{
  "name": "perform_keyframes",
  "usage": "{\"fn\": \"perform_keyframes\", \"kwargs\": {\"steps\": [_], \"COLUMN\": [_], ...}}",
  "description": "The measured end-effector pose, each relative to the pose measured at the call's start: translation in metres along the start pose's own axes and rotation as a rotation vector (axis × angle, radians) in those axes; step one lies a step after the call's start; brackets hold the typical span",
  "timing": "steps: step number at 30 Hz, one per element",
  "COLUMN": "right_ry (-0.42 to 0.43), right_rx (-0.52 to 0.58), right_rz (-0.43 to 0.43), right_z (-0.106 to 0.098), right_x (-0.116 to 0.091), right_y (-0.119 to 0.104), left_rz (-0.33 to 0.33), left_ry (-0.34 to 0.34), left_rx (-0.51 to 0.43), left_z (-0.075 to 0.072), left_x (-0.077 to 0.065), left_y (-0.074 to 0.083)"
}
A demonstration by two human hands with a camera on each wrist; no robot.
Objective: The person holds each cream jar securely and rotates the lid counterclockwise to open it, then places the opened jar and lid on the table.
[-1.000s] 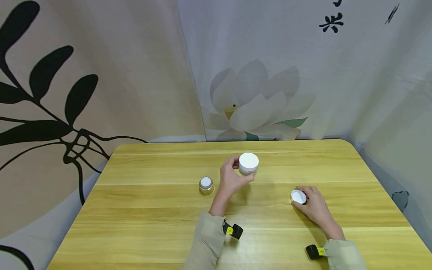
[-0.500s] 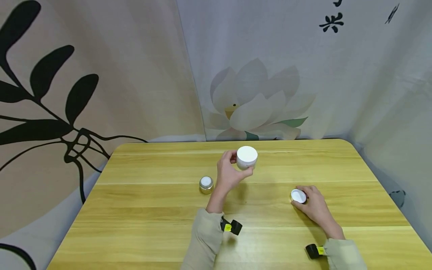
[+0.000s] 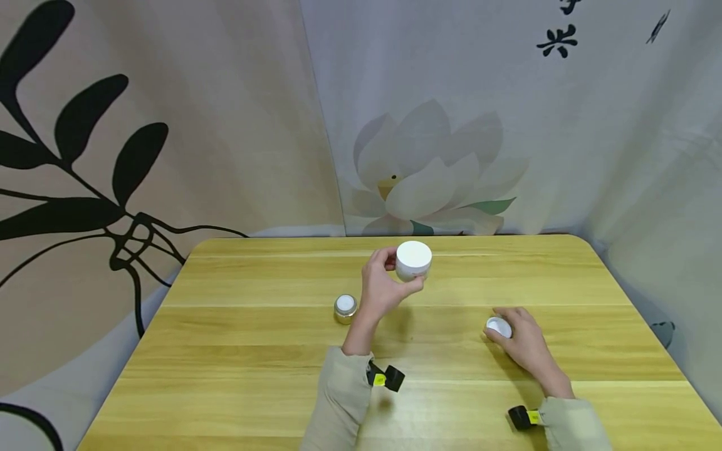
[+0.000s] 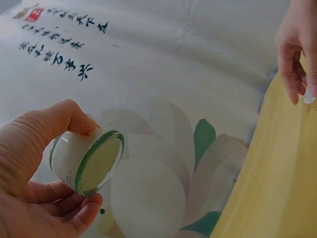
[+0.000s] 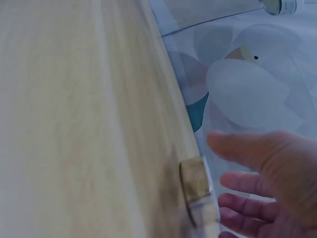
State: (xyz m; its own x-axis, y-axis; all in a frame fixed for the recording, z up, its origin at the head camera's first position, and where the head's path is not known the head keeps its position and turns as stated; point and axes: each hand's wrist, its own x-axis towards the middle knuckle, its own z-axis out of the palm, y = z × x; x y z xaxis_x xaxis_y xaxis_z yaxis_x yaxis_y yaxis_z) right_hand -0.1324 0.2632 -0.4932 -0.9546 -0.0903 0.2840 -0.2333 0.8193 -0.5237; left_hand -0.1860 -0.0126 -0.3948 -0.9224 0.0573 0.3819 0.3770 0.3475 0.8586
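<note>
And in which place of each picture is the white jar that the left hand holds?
Head: white jar, slightly right of and below the centre.
Left wrist: white jar, lower left.
Right wrist: white jar, top right, cut by the edge.
Shared landmark: large printed flower.

Surface (image 3: 225, 376): wood grain, smooth, slight sheen. White jar (image 3: 413, 262): smooth, glossy, clear glassy base (image 4: 101, 164). Backdrop (image 3: 254, 125) past far edge: matt printed cloth. Sleeves (image 3: 338, 401): matt cloth.

a small jar (image 3: 345, 307), white on top and golden below, stands left of the middle of a wooden table (image 3: 237, 369). beyond the far edge hangs pale cloth (image 3: 254, 125) printed with dark leaves (image 3: 62, 216) at left, a lotus (image 3: 420, 188) and black characters (image 3: 557, 41) at right.
</note>
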Motion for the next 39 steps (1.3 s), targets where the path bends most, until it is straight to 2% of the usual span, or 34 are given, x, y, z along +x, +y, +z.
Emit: {"fn": "perform_keyframes", "kwargs": {"steps": [6,13,25,34,39], "right_ry": [0.093,0.164,0.205,0.257,0.247], "right_rx": [0.062,0.076,0.115,0.153,0.177], "right_rz": [-0.034,-0.071,-0.111,-0.185,-0.183], "right_z": [-0.002,-0.007,-0.011,-0.013,-0.016], "right_x": [0.005,0.012,0.026,0.04,0.045], "right_y": [-0.011,-0.033,-0.062,-0.08,-0.09], "left_rz": [0.035,-0.01,-0.022,-0.004,0.003], "left_ry": [0.012,-0.014,-0.028,-0.035,-0.047], "left_rx": [0.009,-0.002,0.004,0.005,-0.014], "left_z": [0.001,0.001,0.001,0.002,0.003], "left_x": [-0.002,-0.003,-0.004,-0.004,-0.004], "left_y": [-0.002,0.001,0.001,0.0,0.0]}}
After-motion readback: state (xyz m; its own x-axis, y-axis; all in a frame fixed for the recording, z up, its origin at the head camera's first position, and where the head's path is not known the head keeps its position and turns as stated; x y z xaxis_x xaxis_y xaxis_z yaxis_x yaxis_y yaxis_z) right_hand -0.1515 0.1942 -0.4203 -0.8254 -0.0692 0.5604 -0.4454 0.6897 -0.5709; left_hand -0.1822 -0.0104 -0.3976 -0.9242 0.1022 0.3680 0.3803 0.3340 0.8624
